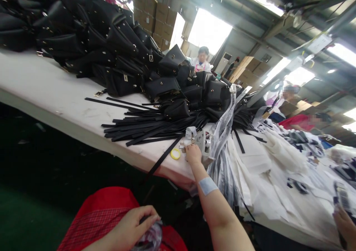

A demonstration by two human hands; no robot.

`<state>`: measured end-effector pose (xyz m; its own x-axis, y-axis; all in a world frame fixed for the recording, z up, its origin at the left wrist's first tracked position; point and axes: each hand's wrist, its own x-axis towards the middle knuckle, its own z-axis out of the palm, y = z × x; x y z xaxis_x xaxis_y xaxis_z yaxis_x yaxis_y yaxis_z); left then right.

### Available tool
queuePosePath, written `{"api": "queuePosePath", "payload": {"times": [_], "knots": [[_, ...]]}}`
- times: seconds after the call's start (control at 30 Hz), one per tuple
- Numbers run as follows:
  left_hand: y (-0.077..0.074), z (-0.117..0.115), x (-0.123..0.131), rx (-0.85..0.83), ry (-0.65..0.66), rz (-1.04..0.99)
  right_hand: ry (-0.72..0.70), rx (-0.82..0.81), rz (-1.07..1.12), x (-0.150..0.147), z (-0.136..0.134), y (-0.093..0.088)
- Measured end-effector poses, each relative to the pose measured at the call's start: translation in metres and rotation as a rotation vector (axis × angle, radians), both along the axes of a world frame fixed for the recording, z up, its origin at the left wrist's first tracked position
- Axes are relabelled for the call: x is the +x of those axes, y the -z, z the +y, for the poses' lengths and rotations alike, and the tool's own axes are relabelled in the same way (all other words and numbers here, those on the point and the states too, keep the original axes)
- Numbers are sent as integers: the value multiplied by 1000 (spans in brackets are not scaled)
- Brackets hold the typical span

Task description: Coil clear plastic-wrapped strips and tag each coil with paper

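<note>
My right hand (193, 154) reaches out to the table edge, fingers curled on a small grey and white object I cannot make out, beside a yellow tape ring (175, 154). A pale patch sits on that forearm. My left hand (136, 223) rests low over my red lap, closed on a crumpled clear plastic wrapper (151, 238). Black straps (144, 126) lie fanned on the white table (50, 91) just beyond the right hand, with a bundle of plastic-wrapped straps (224, 143) to its right.
A big heap of black handbags (111, 47) covers the far left of the table. White paper and bags (278, 162) spread at right. Other people sit across the table; someone's hand with a tag (345, 214) shows at bottom right. Cardboard boxes (155, 15) stand behind.
</note>
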<state>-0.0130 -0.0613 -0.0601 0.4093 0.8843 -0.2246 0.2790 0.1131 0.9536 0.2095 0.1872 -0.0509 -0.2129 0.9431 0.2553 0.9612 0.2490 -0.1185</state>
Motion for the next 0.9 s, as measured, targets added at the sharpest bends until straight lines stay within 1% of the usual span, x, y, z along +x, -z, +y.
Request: {"api": "queuePosePath", "payload": {"times": [0.07, 0.13, 0.23, 0.3, 0.37, 0.43, 0.5, 0.57, 0.67, 0.77, 0.9], "knots": [[1, 1, 1, 4, 6, 3, -34, 3, -26, 1, 2, -5], [2, 2, 1, 12, 15, 10, -73, 21, -55, 3, -2, -11], [2, 2, 1, 26, 9, 16, -154, 36, -104, 10, -23, -14], [2, 2, 0, 17, -1, 11, -239, 29, -143, 21, -43, -7], [2, 1, -1, -1, 3, 7, -347, 26, -198, 34, -63, 5], [2, 2, -1, -2, 14, 6, -421, 35, -223, 47, -77, 18], [3, 2, 0, 8, 28, 10, -414, 34, -168, 56, -83, 27], [4, 3, 3, 22, 43, 18, -359, 29, -86, 58, -82, 29], [5, 3, 7, 20, 59, 27, -297, 1, -26, 52, -75, 23], [3, 2, 9, 3, 58, 43, -281, -50, -33, 44, -68, 16], [-1, 1, 9, -10, 37, 34, -263, -86, -21, 39, -68, 13]]}}
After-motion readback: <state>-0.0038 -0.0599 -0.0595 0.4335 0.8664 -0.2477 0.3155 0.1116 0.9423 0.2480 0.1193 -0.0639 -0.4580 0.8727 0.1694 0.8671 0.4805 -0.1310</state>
